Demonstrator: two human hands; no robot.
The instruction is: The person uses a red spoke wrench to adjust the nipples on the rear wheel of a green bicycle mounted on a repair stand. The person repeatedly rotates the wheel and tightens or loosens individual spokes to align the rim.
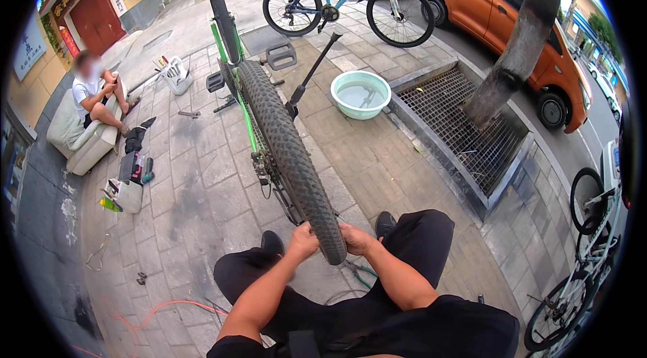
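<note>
A green bicycle [251, 127] stands upside down in front of me, its knobby black tyre [286, 149] pointing toward my body. My left hand [303, 242] is closed at the left side of the wheel, low on its near end. Against the opposite side sits my right hand [358, 239], its fingers also closed at the tyre. The wheel hides the fingertips of both hands. Below my right hand, pliers with green handles [362, 273] lie on the ground between my legs.
A pale basin of water [360, 95] stands right of the bicycle, beside a metal tree grate [465, 122]. To the left are a white tool basket [176, 76], a wrench [189, 114], a tool container [128, 195], an orange hose [158, 307] and a seated person [94, 92]. A blue bicycle [330, 4] stands behind.
</note>
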